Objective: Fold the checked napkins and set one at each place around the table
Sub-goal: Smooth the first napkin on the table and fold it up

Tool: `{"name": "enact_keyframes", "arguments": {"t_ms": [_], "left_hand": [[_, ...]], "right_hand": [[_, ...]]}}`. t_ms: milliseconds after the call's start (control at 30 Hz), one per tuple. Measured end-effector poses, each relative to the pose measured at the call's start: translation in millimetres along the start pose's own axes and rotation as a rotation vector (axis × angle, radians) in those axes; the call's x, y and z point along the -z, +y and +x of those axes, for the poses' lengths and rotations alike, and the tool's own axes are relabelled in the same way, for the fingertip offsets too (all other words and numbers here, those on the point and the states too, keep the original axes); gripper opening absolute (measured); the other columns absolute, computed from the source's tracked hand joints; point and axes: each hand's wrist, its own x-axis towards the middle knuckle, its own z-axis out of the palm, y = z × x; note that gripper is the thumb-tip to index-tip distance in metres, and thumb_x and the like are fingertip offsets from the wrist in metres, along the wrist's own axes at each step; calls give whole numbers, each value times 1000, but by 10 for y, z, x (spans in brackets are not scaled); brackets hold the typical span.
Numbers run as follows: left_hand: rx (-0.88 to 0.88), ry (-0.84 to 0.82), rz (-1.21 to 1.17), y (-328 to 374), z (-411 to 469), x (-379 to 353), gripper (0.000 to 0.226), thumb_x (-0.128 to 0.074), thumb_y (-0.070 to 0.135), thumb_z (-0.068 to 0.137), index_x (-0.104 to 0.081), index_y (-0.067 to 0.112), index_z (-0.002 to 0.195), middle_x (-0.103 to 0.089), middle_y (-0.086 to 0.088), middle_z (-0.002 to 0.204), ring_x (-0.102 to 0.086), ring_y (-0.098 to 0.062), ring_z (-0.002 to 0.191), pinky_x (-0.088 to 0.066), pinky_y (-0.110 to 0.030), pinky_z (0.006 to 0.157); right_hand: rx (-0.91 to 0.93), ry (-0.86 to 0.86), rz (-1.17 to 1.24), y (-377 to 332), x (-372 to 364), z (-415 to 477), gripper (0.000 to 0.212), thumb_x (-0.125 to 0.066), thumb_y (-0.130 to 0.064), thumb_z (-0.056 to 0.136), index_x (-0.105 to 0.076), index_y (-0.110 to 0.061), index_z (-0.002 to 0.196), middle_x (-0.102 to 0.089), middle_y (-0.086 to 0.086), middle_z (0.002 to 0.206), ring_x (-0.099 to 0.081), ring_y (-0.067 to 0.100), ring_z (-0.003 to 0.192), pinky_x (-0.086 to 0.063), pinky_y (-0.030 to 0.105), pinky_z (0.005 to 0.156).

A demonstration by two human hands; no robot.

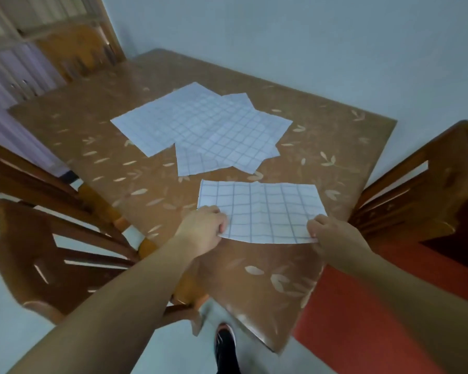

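Observation:
A white napkin with blue checks (262,209) lies near me on the brown table (97,147), its near edge lifted off the cloth. My left hand (203,230) pinches its near left corner. My right hand (333,233) pinches its near right corner. Further back, a loose pile of flat checked napkins (200,128) overlaps in the middle of the table.
Wooden chairs stand at the left (46,255), at the right (422,195) and at the far left corner (79,52). A pale wall runs behind the table. My shoe (224,344) shows on the floor below the table's near corner, beside a red surface (362,319).

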Motion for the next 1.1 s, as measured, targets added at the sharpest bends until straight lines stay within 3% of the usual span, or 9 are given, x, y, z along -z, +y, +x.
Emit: {"name": "enact_keyframes", "arguments": {"t_ms": [233, 267, 333, 400, 533, 667, 767, 933, 1100], "left_hand": [[60, -90, -55, -138, -82, -362, 12, -59, 15, 82, -63, 25, 87, -56, 8, 103, -54, -16, 98, -47, -29, 78], [48, -127, -48, -150, -80, -362, 8, -62, 26, 80, -63, 26, 88, -56, 10, 103, -53, -15, 101, -47, -30, 82], [24, -225, -15, -160, -75, -379, 36, -58, 60, 71, -60, 30, 92, -53, 13, 105, -47, -11, 105, -41, -33, 90], [8, -228, -7, -128, -30, -430, 47, -49, 74, 74, -57, 33, 96, -52, 13, 107, -44, -12, 107, -36, -35, 94], [27, -23, -137, 189, 203, -653, 38, -42, 46, 96, -52, 28, 128, -49, 3, 134, -38, -21, 131, -28, -37, 107], [79, -76, -136, 467, 286, -938, 52, -22, 43, 103, -14, 32, 153, -5, 4, 163, 6, -18, 150, 3, -45, 121], [128, -89, -61, 395, 252, -1097, 56, -13, 51, 101, 2, 36, 153, 10, 7, 163, 18, -16, 148, 10, -48, 119], [239, -89, -43, 175, 208, -1134, 64, -8, 63, 95, 9, 39, 152, 17, 8, 161, 22, -17, 147, 14, -46, 119], [249, -101, -42, -30, 92, -1099, 67, -1, 66, 92, 15, 38, 151, 22, 6, 160, 27, -18, 145, 16, -45, 118]], "right_hand": [[-13, -82, 51, -73, -330, -81, 9, -55, -27, 86, -56, -19, 89, -58, -3, 92, -50, 16, 75, -45, 30, 62], [7, -94, 53, -62, -351, -94, 16, -55, -35, 85, -57, -20, 88, -58, -4, 91, -51, 15, 77, -47, 30, 66], [55, -123, 65, -56, -400, -117, 39, -48, -61, 81, -59, -24, 90, -58, -8, 90, -53, 13, 81, -45, 29, 72], [57, -112, 104, -114, -420, -102, 50, -41, -69, 82, -61, -25, 97, -59, -9, 96, -55, 13, 88, -44, 31, 81], [-37, 11, 183, -493, -560, 114, 56, -25, -48, 91, -61, -16, 121, -61, 4, 128, -56, 23, 119, -43, 40, 98], [-140, -70, 236, -943, -795, 314, 57, -19, -38, 101, -15, -17, 154, -11, 2, 163, -7, 21, 150, -9, 43, 121], [-157, -94, 192, -969, -951, 311, 60, -10, -42, 100, -2, -19, 155, 3, 2, 164, 5, 20, 150, 5, 43, 119], [-163, -78, 172, -775, -994, 253, 71, -8, -54, 92, -11, -20, 155, -6, 5, 163, -3, 22, 150, -1, 46, 120], [-230, -123, 166, -483, -971, 83, 77, 2, -57, 86, -2, -23, 155, 4, 3, 163, 5, 19, 150, 3, 44, 121]]}}
